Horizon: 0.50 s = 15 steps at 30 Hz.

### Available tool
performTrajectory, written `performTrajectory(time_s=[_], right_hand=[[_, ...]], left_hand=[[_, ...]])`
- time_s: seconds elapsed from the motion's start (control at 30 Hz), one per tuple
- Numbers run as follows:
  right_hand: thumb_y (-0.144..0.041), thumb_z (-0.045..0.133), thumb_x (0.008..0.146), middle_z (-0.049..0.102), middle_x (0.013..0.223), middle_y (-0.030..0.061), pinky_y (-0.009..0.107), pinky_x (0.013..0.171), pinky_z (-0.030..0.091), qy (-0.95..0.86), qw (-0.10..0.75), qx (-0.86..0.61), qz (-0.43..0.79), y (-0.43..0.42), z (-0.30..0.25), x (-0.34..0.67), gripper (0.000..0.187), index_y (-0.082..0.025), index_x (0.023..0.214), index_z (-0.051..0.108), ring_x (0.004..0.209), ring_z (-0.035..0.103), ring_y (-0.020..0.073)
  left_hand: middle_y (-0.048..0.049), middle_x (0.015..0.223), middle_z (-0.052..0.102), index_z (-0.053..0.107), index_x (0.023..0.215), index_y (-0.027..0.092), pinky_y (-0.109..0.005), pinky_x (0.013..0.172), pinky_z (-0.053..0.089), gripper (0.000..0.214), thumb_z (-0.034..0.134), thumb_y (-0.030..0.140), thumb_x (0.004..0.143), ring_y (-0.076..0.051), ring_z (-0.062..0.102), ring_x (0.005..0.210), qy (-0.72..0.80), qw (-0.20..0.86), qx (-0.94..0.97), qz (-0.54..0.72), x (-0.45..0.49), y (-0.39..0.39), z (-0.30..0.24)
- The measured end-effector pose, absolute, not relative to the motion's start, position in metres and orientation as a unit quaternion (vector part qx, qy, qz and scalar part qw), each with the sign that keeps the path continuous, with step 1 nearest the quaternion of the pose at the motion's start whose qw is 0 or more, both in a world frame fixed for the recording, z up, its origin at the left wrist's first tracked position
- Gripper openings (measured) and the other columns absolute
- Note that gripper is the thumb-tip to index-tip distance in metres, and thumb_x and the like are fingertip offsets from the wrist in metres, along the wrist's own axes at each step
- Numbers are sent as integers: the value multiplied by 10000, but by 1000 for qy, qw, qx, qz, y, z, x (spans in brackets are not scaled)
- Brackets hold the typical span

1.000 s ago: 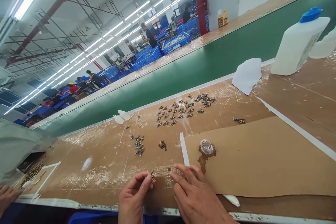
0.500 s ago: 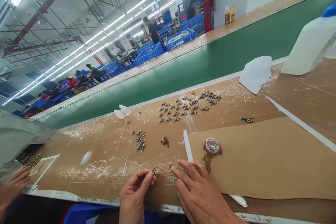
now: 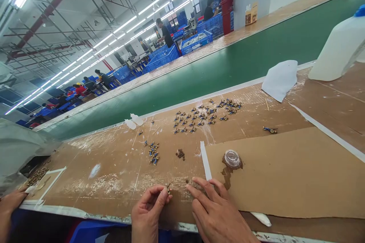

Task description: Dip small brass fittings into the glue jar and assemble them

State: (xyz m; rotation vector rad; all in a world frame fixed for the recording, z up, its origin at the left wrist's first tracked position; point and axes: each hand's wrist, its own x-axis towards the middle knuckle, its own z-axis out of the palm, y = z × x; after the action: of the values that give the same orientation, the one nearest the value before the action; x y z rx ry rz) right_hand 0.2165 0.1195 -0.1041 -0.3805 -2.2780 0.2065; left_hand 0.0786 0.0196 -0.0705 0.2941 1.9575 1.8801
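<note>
The cardboard-covered bench (image 3: 119, 171) holds blue-and-brass parts (image 3: 194, 120) and a white plastic jug (image 3: 339, 49).

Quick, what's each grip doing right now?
Left hand: closed, pinching a small brass part.
Right hand: open, fingers spread, holding nothing.

Bench (image 3: 114, 186) runs left to right before the person, with a conveyor belt (image 3: 216, 66) parallel behind it. A cardboard sheet (image 3: 288, 176) lies on the bench's right part, a round dish (image 3: 232, 158) on top of it. Behind the sheet, a large cluster of small parts (image 3: 205, 115) sits on the bench; a smaller cluster (image 3: 152, 152) lies further left, a little heap (image 3: 180, 153) between that and the sheet. Two small bottles (image 3: 134, 120) stand behind the smaller cluster. A jug (image 3: 339, 47) stands far right, a cloth (image 3: 280, 79) to its left. At the near edge, the left hand (image 3: 149, 209) holds a small part (image 3: 169, 188); the right hand (image 3: 216, 210) rests just right of it, beside the sheet.
</note>
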Motion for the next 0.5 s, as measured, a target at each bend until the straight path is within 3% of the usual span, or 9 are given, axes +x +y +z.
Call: performTrajectory(time_s=[0.5], right_hand=[[-185, 594, 751, 702, 1040, -7, 381, 953, 268, -882, 432, -166, 92, 125, -105, 214, 45, -206, 780, 567, 1061, 559, 210]], left_hand=[[18, 543, 658, 710, 645, 165, -137, 590, 538, 346, 891, 376, 439, -96, 639, 520, 701, 204, 109, 674, 85, 24, -67]])
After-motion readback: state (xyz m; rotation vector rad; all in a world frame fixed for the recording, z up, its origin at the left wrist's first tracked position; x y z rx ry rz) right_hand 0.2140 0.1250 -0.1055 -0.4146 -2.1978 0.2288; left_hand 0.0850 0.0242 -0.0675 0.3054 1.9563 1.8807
